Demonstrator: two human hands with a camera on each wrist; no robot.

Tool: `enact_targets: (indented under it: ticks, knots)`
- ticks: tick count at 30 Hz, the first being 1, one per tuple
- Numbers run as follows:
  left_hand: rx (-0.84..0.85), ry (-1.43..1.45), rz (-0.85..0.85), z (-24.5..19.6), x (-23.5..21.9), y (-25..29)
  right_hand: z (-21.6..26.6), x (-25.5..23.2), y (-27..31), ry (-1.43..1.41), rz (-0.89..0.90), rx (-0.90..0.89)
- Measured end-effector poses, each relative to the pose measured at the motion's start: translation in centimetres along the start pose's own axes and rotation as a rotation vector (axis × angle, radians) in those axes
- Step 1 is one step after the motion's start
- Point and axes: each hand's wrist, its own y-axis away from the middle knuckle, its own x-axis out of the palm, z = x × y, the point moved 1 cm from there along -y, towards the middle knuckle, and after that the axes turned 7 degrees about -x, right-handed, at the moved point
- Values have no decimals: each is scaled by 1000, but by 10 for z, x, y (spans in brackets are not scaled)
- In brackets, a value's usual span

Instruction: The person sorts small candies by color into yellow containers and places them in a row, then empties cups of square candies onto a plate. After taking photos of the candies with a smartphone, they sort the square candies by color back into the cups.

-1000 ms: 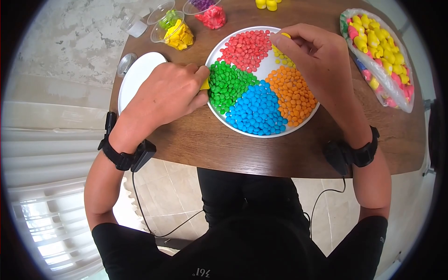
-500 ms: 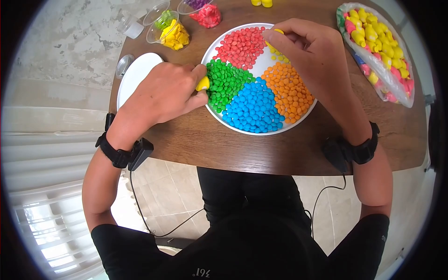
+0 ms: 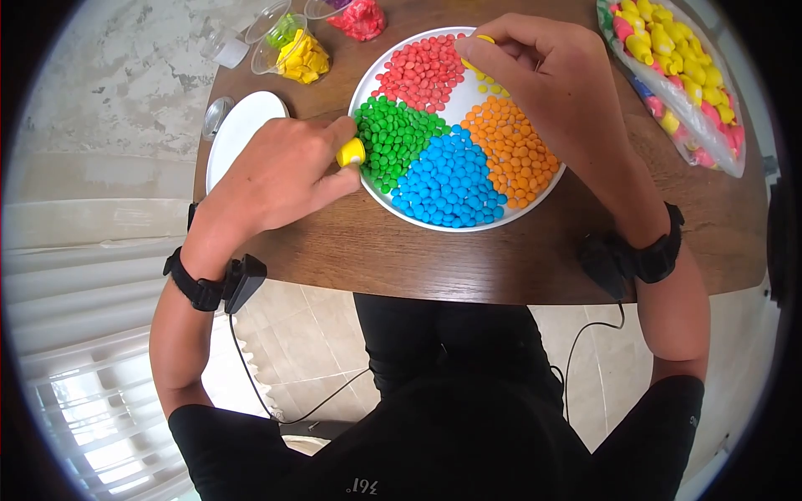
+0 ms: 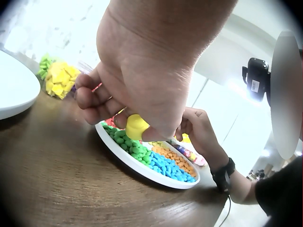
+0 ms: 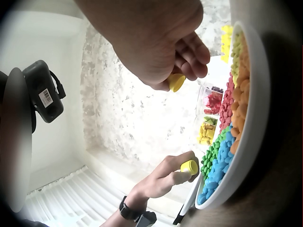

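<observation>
At the far left of the brown surface point(image 3: 359, 255) lies an empty-looking white plate point(image 3: 236, 129), with a small clear container point(image 3: 219, 115) at its outer edge. Beyond it stand clear cups; one holds yellow pieces point(image 3: 302, 58), another red pieces point(image 3: 361, 21). The left hand point(image 3: 288, 167) reaches across the small plate's near side and pinches a yellow piece point(image 3: 352, 152) with a round, flat end, just beside the rim of a larger white plate point(image 3: 455, 103); whether it touches that rim, I cannot tell. The larger plate carries candies grouped by colour: green point(image 3: 391, 140) at left, red point(image 3: 422, 71) at the far side, blue point(image 3: 451, 188) nearest the person, then orange point(image 3: 514, 159) and a few yellow candies point(image 3: 490, 84) at right. Above those yellow ones, the right hand point(image 3: 547, 71) pinches a yellow cap-like piece point(image 5: 177, 82). At far right lies a clear bag point(image 3: 681, 75) of yellow and pink pieces.
</observation>
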Motion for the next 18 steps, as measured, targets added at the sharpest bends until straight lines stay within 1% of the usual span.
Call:
enact_targets:
  ticks: [2, 3, 4, 5, 8, 10, 11, 13, 17, 18]
  knots:
    - [-18, 27, 8, 2, -5, 1, 7, -2, -1, 4, -6, -14]
    - [-37, 80, -29, 3, -8, 1, 23, -6, -5, 77, -21, -14]
    - [-56, 132, -68, 5, -9, 1, 26, -8, -6, 114, -29, -14]
    - [-55, 132, -67, 9, -9, 1, 30, -9, -7, 151, -37, -13]
    - [-69, 195, -105, 16, -6, 1, 25, -13, -8, 145, -11, -66]
    - [-93, 303, -142, 17, -4, 2, 25, -15, -11, 95, 59, 54]
    - [-95, 302, -143, 17, -3, 2, 18, -11, -8, 94, 59, 53]
    - [-85, 277, -142, 16, 0, 3, 4, 1, -2, 25, -10, -31]
    - [-65, 292, -155, 15, 8, 6, 1, 1, 0, -5, 5, 7]
    - [-60, 256, -142, 13, 9, 6, 0, 1, 0, -13, 4, 12]
